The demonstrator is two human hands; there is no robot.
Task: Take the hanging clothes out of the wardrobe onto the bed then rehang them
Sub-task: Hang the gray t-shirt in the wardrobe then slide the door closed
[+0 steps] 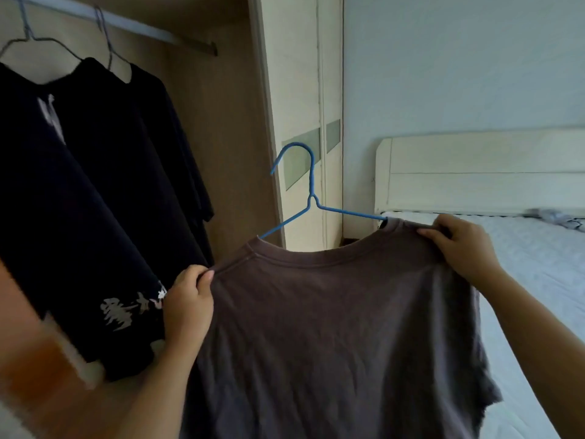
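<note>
Pale blue wall (443, 58) is seen behind a bed (538, 280) laid with a white sheet, and a cream headboard (474, 172) stands at its far end. A small crumpled cloth (554, 217) lies just below the headboard. On the left an open wardrobe (221, 122) is seen, its door (300, 90) set aside.

A grey-brown T-shirt (332, 327) is held up between wardrobe and bed. It is carried on a blue hanger (311, 185), whose arms run into the collar and whose hook stands free in the air. One shoulder seam is pinched by the left hand (188, 299), its fingers (207, 275) curled tight on the cloth. The other shoulder, beside the collar, is gripped by the right hand (462, 245), the fingers bent over the fabric's edge.

Inside the wardrobe, dark garments (95, 185) are hung on grey wire hangers (107, 49) from a metal rail (152, 30). Pale print is borne near the hem of the nearest one.
</note>
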